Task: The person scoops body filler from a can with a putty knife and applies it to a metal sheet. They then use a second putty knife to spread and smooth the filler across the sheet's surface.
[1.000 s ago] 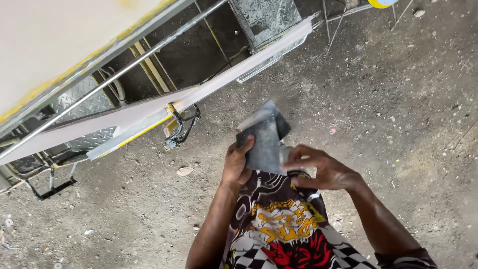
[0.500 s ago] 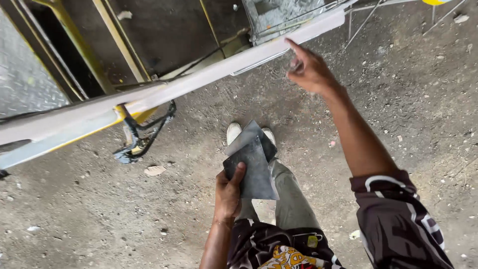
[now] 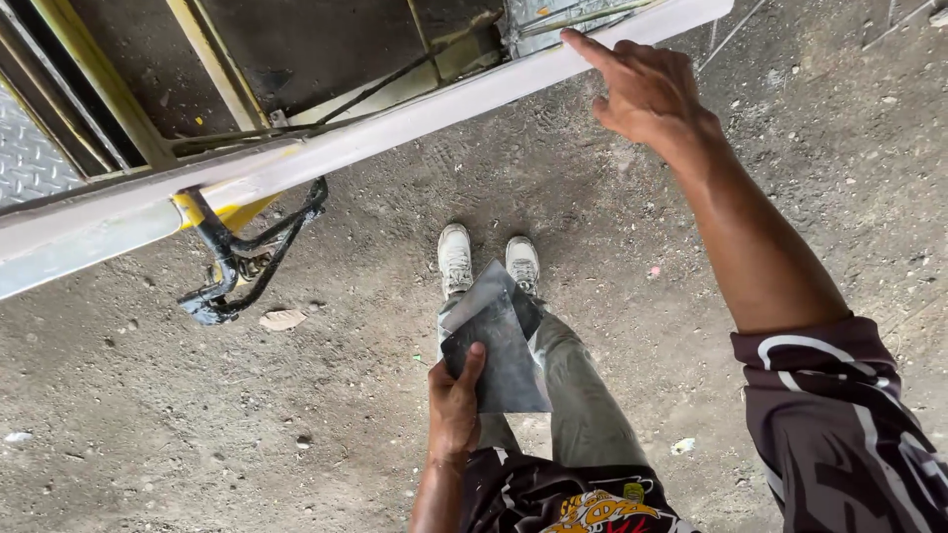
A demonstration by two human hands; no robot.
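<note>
Right hand (image 3: 647, 94) has reached the white beam (image 3: 395, 128); left hand (image 3: 454, 410) keeps sandpaper (image 3: 499, 345).

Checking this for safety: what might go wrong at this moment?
The left hand pinches the grey sheet only at its lower corner, so it may slip to the gritty floor. The right hand touches the long white bar's edge, which might scrape fingertips.

Single view, head-worn camera. Looks steeply down along wearer's own body to dirt floor (image 3: 750, 197). Shoes (image 3: 489, 259) near frame centre, printed shirt (image 3: 573, 498) at bottom edge. Both arms enter from below, close to lens. Pale beam (image 3: 395, 128) crosses upper frame diagonally, metal framework behind it. No second view.
</note>
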